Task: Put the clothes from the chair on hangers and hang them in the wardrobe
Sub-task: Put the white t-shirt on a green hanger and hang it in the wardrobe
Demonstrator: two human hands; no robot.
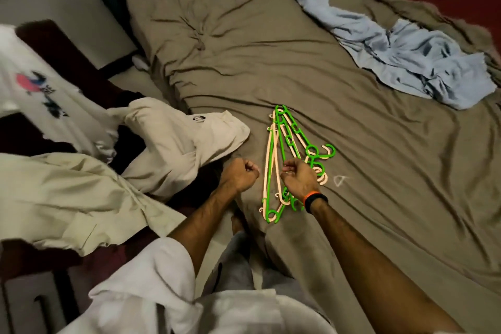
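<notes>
Fingers of both hands are curled, holding nothing I can see. Bed (352, 225) carries the hangers (282, 154) at 6 o'clock; clothes (173, 144) lie at 9 o'clock. Better to lift one hanger alone. Right hand (296, 180) hovers over the pile, left hand (240, 175) beside it.

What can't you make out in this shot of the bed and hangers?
Head view only:
- Hanger count: the hangers overlap, and the right hand covers part.
- White printed shirt: motion-blurred, cut by the left edge.
- Chair: hidden under clothes.
- Wardrobe: out of frame.
</notes>
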